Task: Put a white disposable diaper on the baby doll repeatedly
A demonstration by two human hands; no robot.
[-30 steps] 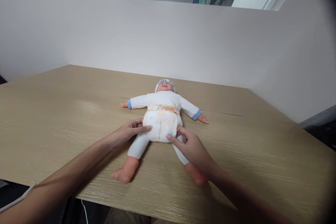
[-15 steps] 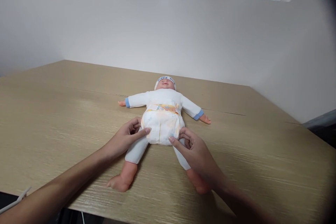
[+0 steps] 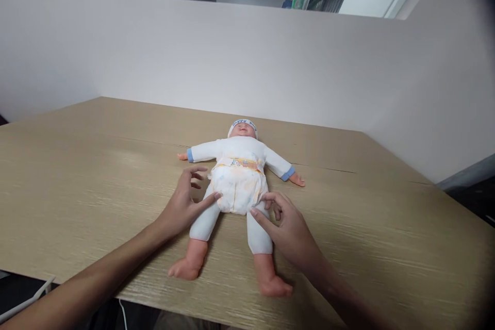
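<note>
Matt cloth doll suit [image 3: 247, 147], smooth plastic-looking feet [image 3: 193, 263], wood-grain table [image 3: 116, 185]

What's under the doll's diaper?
White cloth on the doll shows above the diaper and on both legs below it, so the diaper sits over the hips. Whatever is right beneath it is covered, so I can't see that part.

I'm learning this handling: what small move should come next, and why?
Perhaps smooth the leg edge of the soft white, orange-banded diaper with the bare right hand: that edge looks ruffled, and the hand's fingertips are close to it, while the diaper's front lies across the white-clothed, blue-cuffed baby doll.
</note>
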